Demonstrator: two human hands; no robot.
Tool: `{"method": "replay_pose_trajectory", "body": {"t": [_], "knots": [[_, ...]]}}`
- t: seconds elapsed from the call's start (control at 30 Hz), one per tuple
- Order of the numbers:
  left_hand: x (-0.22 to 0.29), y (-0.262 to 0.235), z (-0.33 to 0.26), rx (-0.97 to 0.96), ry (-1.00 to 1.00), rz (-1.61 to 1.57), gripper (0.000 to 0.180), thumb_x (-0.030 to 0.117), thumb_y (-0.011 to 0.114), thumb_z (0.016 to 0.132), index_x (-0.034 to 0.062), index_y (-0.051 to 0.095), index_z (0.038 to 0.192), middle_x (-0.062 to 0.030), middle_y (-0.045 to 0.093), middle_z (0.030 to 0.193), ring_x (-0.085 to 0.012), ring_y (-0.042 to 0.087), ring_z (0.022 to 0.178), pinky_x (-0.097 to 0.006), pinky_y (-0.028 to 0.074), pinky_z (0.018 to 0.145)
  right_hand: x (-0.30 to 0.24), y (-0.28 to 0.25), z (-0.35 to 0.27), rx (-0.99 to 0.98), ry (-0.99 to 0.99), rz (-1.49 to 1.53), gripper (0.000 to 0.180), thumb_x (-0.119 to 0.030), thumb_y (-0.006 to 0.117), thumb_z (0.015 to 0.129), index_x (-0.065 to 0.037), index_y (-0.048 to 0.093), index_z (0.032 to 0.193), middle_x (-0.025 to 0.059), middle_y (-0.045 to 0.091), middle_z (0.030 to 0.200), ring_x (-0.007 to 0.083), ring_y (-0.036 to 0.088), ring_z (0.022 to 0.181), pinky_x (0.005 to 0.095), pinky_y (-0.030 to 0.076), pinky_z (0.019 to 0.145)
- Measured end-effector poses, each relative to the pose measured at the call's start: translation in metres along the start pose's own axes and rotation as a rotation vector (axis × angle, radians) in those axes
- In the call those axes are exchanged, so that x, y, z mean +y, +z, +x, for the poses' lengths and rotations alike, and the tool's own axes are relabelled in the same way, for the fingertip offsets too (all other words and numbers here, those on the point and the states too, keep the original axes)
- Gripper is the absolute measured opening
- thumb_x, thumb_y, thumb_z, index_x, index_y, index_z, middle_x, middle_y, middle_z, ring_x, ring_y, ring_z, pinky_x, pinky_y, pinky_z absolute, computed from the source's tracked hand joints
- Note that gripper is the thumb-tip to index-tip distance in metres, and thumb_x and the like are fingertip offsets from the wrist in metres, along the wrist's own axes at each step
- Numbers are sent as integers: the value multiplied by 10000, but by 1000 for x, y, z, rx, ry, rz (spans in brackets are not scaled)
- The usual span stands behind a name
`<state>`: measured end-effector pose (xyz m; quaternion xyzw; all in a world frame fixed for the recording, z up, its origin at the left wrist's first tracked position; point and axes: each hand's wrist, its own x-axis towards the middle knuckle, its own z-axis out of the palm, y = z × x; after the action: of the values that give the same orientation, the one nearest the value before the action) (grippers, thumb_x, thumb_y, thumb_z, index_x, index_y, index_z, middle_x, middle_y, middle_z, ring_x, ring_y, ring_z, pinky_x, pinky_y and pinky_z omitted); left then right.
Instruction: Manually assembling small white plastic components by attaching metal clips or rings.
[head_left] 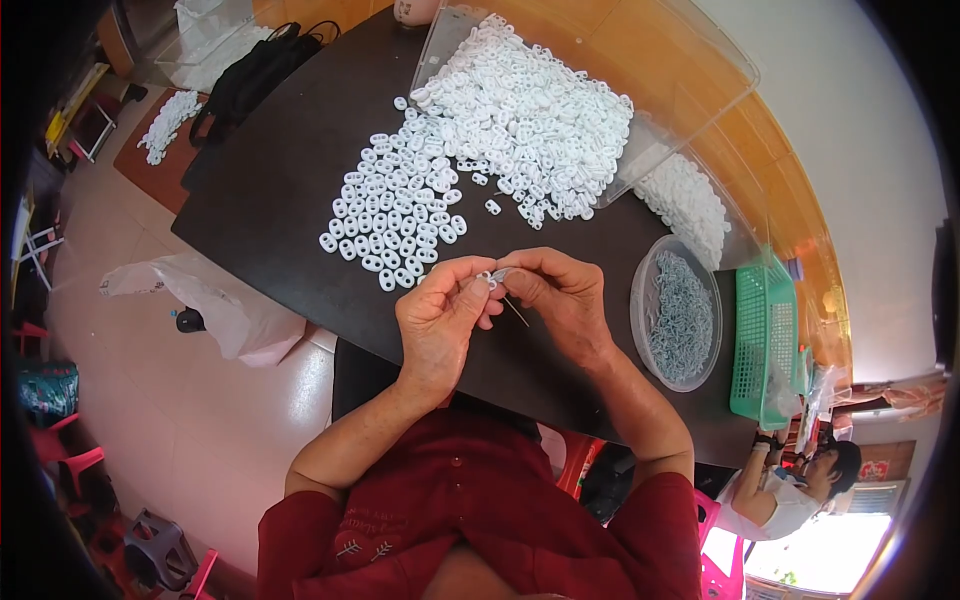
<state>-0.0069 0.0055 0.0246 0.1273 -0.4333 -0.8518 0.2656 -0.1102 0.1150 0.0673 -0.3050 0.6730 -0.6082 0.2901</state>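
Note:
My left hand and my right hand meet above the near part of the dark table. Between the left thumb and forefinger is a small white two-hole piece. Close against it, the right thumb and forefinger are pinched together; what they hold is mostly hidden. A thin straight rod sticks out below the fingertips, and I cannot tell which hand grips it. Just beyond the left hand lie many loose white oval two-hole pieces, spread in one layer.
A large heap of white pieces spills from a clear bin at the back. To the right stand a round clear tub of grey-blue small parts and a green basket. Another person sits at the far right.

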Motion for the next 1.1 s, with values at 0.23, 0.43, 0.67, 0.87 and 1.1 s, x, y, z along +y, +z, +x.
{"method": "replay_pose_trajectory", "body": {"t": [0.23,0.43,0.67,0.87,1.1], "knots": [[-2,3,-1,-21,-36,-27,192,51,557,913,-60,599,1063,-110,653,875,-118,604,701,-224,491,604,9,3,-1,101,-96,-26,149,-40,594,882,-34,677,1006,-6,643,850,36,543,732,184,430,621],[-5,1,-5,-82,-85,-8,208,69,549,927,-37,592,1101,-90,651,897,-98,597,728,-203,471,607,1,-2,-4,133,74,27,157,-51,607,873,-23,674,1012,-14,636,834,31,530,726,180,422,615],[-2,2,-5,-28,-60,34,206,59,566,911,-55,598,1079,-103,655,864,-113,602,691,-217,480,592,7,-11,-5,118,-3,-23,169,-39,612,866,-16,674,1022,-15,644,840,28,532,737,176,415,622],[0,4,-8,11,-61,169,205,73,571,914,-36,602,1085,-76,652,869,-90,587,704,-200,460,596,9,-11,-2,97,-27,-11,172,-2,604,862,-7,672,1021,-3,641,861,48,554,807,194,448,714],[1,5,-8,33,-59,226,200,73,567,916,-22,607,1088,-63,652,867,-80,583,703,-195,458,597,14,-11,-1,66,-80,-107,165,31,593,860,15,665,1007,21,640,896,70,568,847,211,460,767]]}}
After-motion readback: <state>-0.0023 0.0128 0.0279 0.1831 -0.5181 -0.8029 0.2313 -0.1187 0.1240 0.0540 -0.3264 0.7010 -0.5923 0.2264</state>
